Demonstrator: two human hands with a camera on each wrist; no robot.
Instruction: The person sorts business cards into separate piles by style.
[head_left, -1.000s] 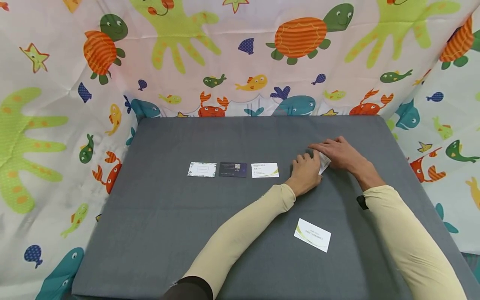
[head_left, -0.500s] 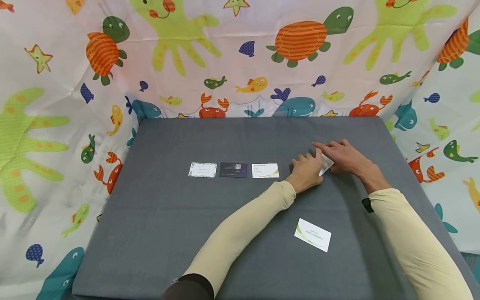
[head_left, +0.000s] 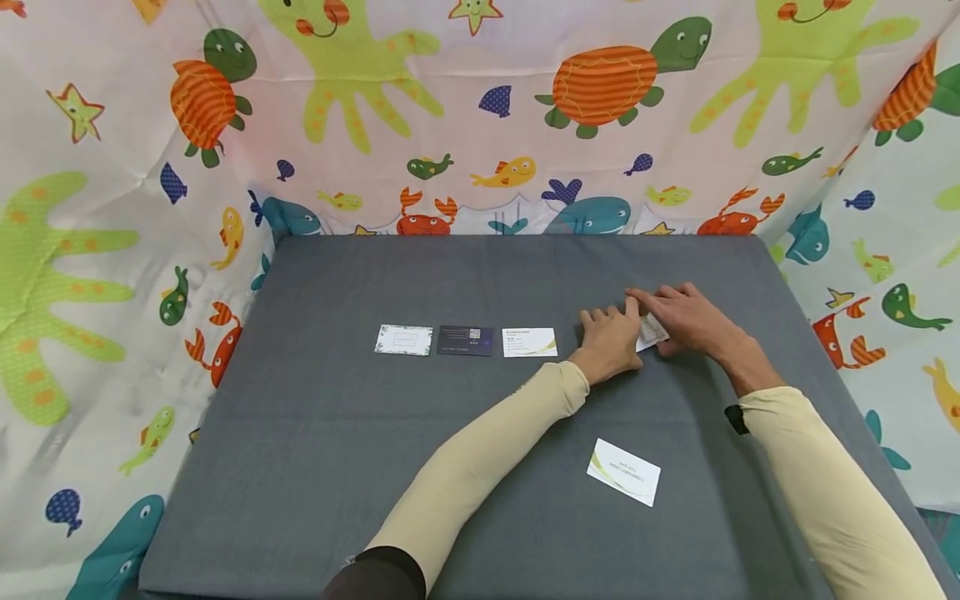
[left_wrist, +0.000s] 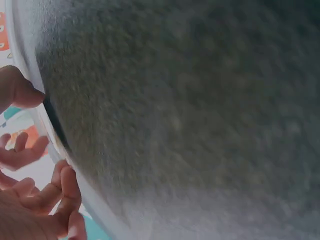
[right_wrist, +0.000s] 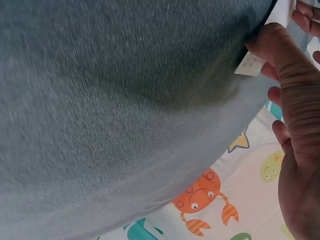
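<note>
Head cam: both hands meet on a white card [head_left: 651, 332] at the mat's [head_left: 337, 433] right side. Left hand [head_left: 611, 342] lies on it with fingers fairly flat, right hand [head_left: 686, 318] pinches its edge.

Left wrist: blurry mat, fingers [left_wrist: 55, 192] loosely spread.

Right wrist: thumb [right_wrist: 280, 52] pressing the card [right_wrist: 250, 64].

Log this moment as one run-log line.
left hand: touches card | right hand: holds card | row: three cards, leftmost card | loose card near front | surface: grey mat
</note>
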